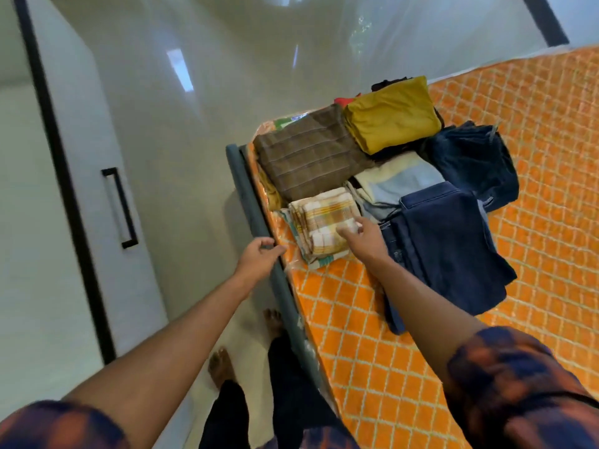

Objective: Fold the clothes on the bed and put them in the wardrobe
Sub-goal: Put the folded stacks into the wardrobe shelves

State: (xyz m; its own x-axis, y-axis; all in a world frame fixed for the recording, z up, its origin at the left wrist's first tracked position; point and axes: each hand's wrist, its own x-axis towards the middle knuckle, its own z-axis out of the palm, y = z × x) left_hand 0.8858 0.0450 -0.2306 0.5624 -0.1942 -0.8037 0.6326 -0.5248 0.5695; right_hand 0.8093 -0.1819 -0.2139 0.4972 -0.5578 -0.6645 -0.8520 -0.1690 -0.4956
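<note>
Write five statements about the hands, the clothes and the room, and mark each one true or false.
1. The right hand touches the cream-and-orange checked cloth. True.
2. The mustard garment lies on the floor. False: it sits folded on the bed.
3. The wardrobe door has a black handle. True.
4. The left hand holds folded jeans. False: it is at the bed rail and holds no clothes.
5. The bed is covered in plain blue. False: its cover is orange with a pale lattice pattern.
</note>
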